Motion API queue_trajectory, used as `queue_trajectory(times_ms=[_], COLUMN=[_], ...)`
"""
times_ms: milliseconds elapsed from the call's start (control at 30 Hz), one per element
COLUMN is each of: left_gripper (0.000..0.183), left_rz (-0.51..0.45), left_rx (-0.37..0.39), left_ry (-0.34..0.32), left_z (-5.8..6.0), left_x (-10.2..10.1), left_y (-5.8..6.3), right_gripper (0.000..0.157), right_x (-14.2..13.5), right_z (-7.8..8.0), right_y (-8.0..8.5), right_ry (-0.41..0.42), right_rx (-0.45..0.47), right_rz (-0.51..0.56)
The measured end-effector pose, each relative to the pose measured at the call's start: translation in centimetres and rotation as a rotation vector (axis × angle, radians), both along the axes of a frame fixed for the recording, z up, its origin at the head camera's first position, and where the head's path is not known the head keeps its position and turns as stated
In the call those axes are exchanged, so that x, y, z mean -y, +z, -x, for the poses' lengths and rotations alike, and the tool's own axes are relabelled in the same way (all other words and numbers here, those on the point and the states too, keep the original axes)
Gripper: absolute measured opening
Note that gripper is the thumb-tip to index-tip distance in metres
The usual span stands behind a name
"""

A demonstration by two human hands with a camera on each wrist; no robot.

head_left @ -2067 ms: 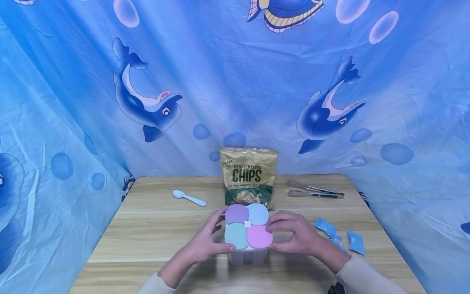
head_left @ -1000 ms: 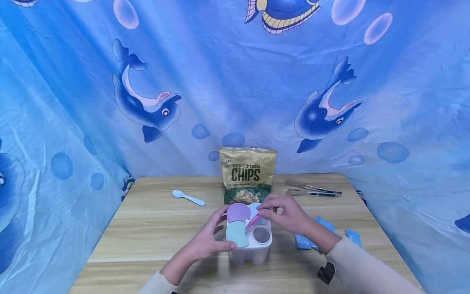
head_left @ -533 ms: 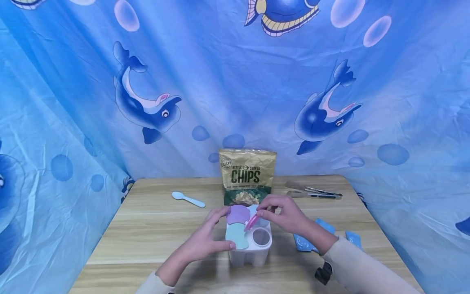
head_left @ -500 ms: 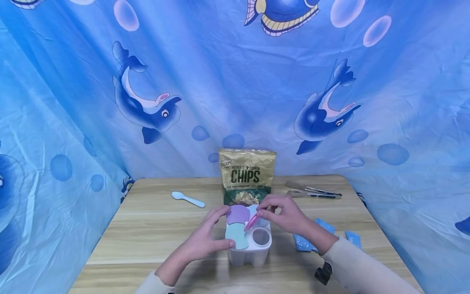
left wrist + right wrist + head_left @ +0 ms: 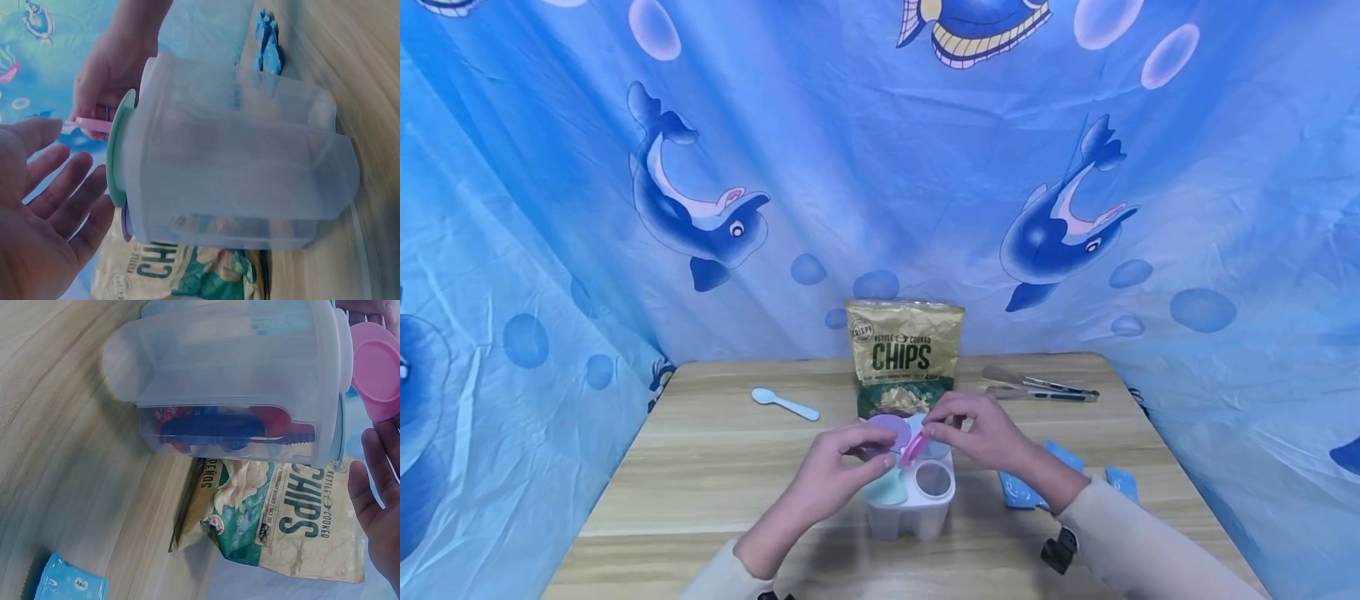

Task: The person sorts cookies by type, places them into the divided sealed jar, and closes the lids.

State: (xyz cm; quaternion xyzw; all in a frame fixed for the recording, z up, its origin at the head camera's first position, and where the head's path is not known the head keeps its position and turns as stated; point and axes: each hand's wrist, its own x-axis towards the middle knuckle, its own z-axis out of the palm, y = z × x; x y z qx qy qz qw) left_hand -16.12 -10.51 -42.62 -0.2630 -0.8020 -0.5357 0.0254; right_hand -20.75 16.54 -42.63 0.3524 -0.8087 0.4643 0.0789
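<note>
A translucent white container [image 5: 908,523] stands upright on the table with coloured flip lids on top. My right hand [image 5: 976,429] pinches the pink lid [image 5: 913,448], which is tilted up off its round opening [image 5: 934,479]. The mint lid [image 5: 886,490], purple lid [image 5: 891,425] and pale blue lid [image 5: 934,450] lie down. My left hand [image 5: 829,473] hovers above the mint lid with loosely bent fingers, holding nothing. In the right wrist view, red and blue wrapped items [image 5: 212,428] show through the container's wall.
A bag of chips [image 5: 906,358] stands right behind the container. A pale blue spoon [image 5: 785,403] lies at the back left, tongs [image 5: 1043,392] at the back right. Several small blue packets [image 5: 1018,492] lie to the right, partly behind my right forearm.
My right hand moved from the container's right side to the pink lid and raised it, baring the opening. My left hand has left the container's side and come in over the mint lid.
</note>
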Motion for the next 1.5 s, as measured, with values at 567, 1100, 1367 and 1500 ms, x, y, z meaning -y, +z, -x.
queue_trajectory(times_ms=[567, 1100, 1367, 1500], left_gripper=[0.013, 0.009, 0.009, 0.008], left_rz=[0.007, 0.008, -0.011, -0.006], left_rx=[0.04, 0.048, 0.052, 0.047], left_ry=[0.035, 0.087, 0.092, 0.093], left_z=[0.2, -0.3, -0.2, -0.1], left_x=[-1.4, -1.5, -1.6, -1.6], left_y=[0.0, -0.5, -0.4, -0.5], right_gripper=[0.008, 0.019, 0.029, 0.033], right_x=[-0.1, -6.3, -11.1, -12.6], right_z=[0.4, 0.2, 0.5, 0.6], right_y=[0.2, -0.2, -3.2, -4.6], right_ry=[0.021, -0.063, -0.14, -0.132], right_rx=[-0.015, 0.136, 0.22, 0.288], right_rz=[-0.012, -0.17, -0.273, -0.31])
